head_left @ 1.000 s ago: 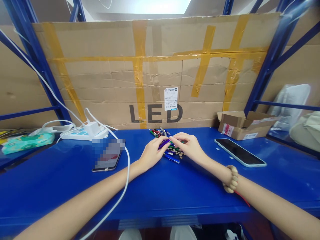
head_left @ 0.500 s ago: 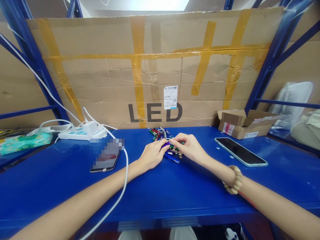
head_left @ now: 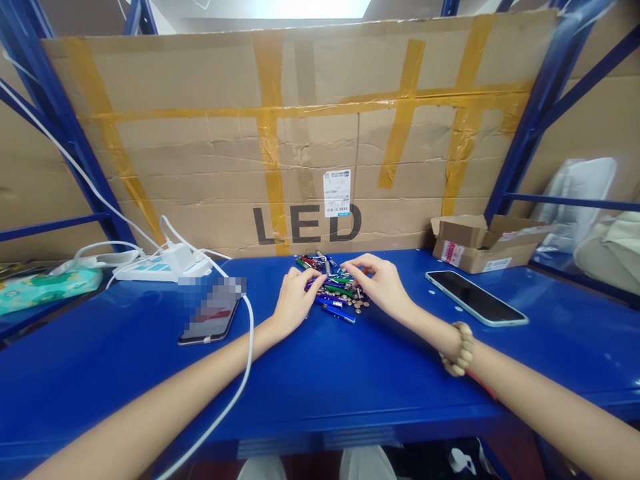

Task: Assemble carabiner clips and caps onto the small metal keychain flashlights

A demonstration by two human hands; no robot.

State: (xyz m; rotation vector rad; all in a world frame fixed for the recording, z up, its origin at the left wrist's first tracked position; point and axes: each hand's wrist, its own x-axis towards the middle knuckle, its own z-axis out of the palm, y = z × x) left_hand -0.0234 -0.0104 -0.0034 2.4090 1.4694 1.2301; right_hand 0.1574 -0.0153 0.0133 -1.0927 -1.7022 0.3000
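Observation:
A pile of small coloured metal tubes [head_left: 341, 291], like mini flashlights, lies at the middle of the blue table, mixed with silvery clips. Several round button cells [head_left: 358, 304] are scattered at its right front. My left hand [head_left: 295, 300] is at the pile's left side, thumb and index finger pinched; a bit of purple tube shows by its fingers, mostly hidden. Over the right side, my right hand [head_left: 383, 285] has its fingertips pinched together, and whatever is between them is too small to make out. Two blue tubes [head_left: 339, 314] lie in front of the pile.
A phone [head_left: 213, 320] lies at left, with a white cable [head_left: 249, 360] hanging across my left forearm. Behind it sits a power strip [head_left: 135, 270]. At right are another phone [head_left: 475, 298] and an open cardboard box [head_left: 485, 250]. A tall cardboard sheet [head_left: 210, 173] closes off the back.
My hands have moved apart, the left one shifting left and the right one lifting off the purple tube. More of the pile shows between them. The view has shifted slightly.

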